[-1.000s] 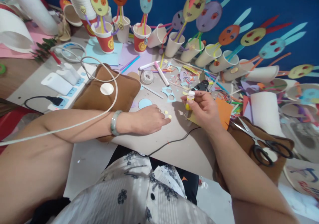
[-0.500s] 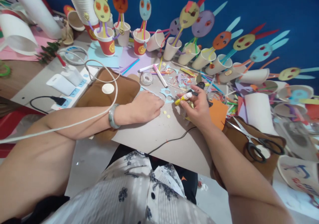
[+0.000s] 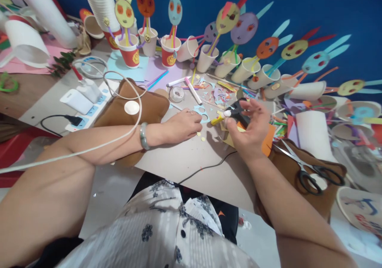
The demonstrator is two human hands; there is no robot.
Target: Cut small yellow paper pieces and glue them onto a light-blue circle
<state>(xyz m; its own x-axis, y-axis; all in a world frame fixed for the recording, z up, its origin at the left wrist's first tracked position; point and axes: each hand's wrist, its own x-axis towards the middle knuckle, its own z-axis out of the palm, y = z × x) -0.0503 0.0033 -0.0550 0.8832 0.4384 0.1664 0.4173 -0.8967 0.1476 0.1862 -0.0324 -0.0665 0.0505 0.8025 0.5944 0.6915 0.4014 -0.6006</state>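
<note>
My left hand (image 3: 185,125) rests palm down on the table, its fingers stretched and holding nothing that shows. Two small yellow paper dots (image 3: 203,139) lie by its fingertips, and a blue paper scrap with round cut-outs (image 3: 203,116) is just beyond. Over the right part of the table, my right hand (image 3: 252,127) is open with its fingers spread. Beside its thumb is a yellow piece with a white end (image 3: 217,120), against a black object (image 3: 240,111) partly hidden by the fingers. Whether these two are joined I cannot tell.
Paper cups with rabbit-faced figures (image 3: 208,57) line the blue wall. Scissors (image 3: 310,170) lie on brown material at right. A white cable (image 3: 119,136) crosses my left forearm near a power strip (image 3: 89,111). Markers (image 3: 193,91) and paper scraps lie centrally; a black cord (image 3: 209,166) runs in front.
My right hand has let go of the yellow-and-white piece, opened its fingers and drawn right. My left hand has shifted slightly right, its fingers straighter than before.
</note>
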